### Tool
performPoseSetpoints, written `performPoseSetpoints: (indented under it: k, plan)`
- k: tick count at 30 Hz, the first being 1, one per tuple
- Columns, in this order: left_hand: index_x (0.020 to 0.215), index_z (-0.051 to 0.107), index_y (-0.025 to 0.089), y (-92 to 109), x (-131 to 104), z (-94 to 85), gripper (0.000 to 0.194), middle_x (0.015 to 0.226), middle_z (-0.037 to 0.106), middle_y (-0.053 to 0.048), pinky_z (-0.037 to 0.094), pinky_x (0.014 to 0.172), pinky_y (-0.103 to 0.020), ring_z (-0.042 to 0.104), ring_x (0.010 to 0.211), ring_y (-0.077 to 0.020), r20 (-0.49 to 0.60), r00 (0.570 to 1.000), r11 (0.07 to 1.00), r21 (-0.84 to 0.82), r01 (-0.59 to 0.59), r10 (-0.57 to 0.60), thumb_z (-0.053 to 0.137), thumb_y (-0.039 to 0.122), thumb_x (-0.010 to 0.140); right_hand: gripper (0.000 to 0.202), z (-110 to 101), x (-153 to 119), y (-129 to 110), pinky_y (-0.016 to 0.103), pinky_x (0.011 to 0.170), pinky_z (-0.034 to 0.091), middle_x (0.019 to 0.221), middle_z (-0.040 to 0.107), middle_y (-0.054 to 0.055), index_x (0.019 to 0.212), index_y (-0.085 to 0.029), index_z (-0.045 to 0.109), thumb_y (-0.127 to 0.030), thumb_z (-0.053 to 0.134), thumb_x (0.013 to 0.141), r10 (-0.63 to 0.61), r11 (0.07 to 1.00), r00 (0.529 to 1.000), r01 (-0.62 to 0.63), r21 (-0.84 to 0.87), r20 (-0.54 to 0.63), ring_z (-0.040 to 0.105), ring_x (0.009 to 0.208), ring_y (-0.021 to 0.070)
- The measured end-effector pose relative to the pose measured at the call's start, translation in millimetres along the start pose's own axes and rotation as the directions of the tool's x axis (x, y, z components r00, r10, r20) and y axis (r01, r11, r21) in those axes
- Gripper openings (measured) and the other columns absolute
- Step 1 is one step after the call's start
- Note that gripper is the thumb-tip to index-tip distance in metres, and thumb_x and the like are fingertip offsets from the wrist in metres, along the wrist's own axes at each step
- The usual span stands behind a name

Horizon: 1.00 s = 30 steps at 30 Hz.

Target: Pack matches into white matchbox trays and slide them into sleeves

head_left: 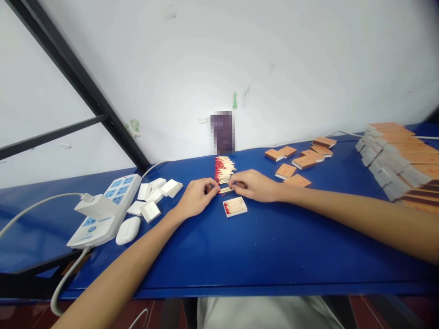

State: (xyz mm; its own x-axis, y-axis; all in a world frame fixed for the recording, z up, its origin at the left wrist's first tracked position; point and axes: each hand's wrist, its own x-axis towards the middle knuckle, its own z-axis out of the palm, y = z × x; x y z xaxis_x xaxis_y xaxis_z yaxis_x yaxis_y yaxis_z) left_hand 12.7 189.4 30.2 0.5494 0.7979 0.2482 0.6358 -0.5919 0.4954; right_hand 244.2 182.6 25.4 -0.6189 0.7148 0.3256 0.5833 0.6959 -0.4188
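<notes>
My left hand (196, 197) is closed, thumb and forefinger pinched at the red-headed end of a few matches (225, 190). At their plain ends, my right hand (254, 185) pinches from the other side, its fingers also curled. Just behind the fingertips lies a heap of loose matches (224, 171), mostly with red heads to the left. In front of my hands sits a small white open matchbox tray (237, 214), partly filled with matches (233, 206) whose red heads also face left. How many matches are between my fingers is too small to tell.
Left on the blue table (274, 256) are several white trays (151, 211), a white earbud case (128, 230) and a power strip (118, 194) with a plugged-in charger (98, 208). Several orange matchbox sleeves (286, 171) lie at right, beside a large stack of matchboxes (394, 160). A wall stands behind.
</notes>
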Motion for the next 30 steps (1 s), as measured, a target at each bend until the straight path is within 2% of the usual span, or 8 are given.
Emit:
performPoseSetpoints:
  k: [6,10,14,19,30]
  plan:
    - [0.100,0.063,0.020,-5.3,-3.7,-4.8,0.018,0.068,0.053,0.003,0.038,0.060,-0.025,0.047,0.060,-0.0118,0.005,0.996,0.996,0.001,-0.085,0.085,0.049,0.026,0.090,0.010,0.6,0.4,0.2,0.023,0.057,0.028,0.062,0.048,-0.004,0.081,-0.018,0.062,-0.014,0.052,0.079,-0.007,1.000,1.000,0.007,0.003,-0.024,0.041,0.056,0.0098]
    - [0.094,0.063,0.020,-7.0,-5.8,-8.5,0.013,0.072,0.053,0.002,0.038,0.061,-0.026,0.048,0.063,-0.0119,0.006,0.992,0.991,0.060,-0.123,0.123,0.053,0.024,0.087,0.009,1.2,0.6,0.6,0.022,0.057,0.028,0.059,0.045,-0.005,0.075,-0.017,0.060,-0.012,0.053,0.074,0.014,1.000,0.998,-0.013,0.012,-0.069,0.040,0.055,0.0094]
    - [0.086,0.064,0.019,-4.8,-6.6,-8.9,0.013,0.074,0.054,0.001,0.038,0.062,-0.026,0.048,0.064,-0.0121,0.016,0.991,0.988,0.081,-0.132,0.131,0.052,0.024,0.086,0.007,0.4,0.5,0.3,0.022,0.057,0.029,0.060,0.047,-0.005,0.073,-0.017,0.059,-0.012,0.054,0.071,0.027,0.999,0.998,-0.026,0.018,-0.056,0.041,0.056,0.0096]
    - [0.087,0.065,0.020,-4.3,-7.5,-8.5,0.013,0.073,0.054,0.000,0.039,0.062,-0.027,0.049,0.064,-0.0127,0.013,0.991,0.987,0.085,-0.136,0.135,0.053,0.024,0.086,0.003,0.6,0.5,0.3,0.022,0.057,0.029,0.061,0.046,-0.004,0.070,-0.017,0.057,-0.016,0.056,0.073,0.016,0.999,0.999,-0.014,0.029,-0.043,0.040,0.056,0.0095]
    - [0.088,0.064,0.020,-5.0,-6.9,-9.2,0.012,0.073,0.053,0.002,0.038,0.062,-0.026,0.048,0.063,-0.0118,0.021,0.990,0.987,0.082,-0.138,0.137,0.054,0.026,0.088,0.009,0.2,1.5,0.5,0.022,0.056,0.029,0.060,0.046,-0.005,0.071,-0.018,0.056,-0.021,0.057,0.079,0.019,0.999,1.000,-0.018,0.043,-0.016,0.040,0.055,0.0088]
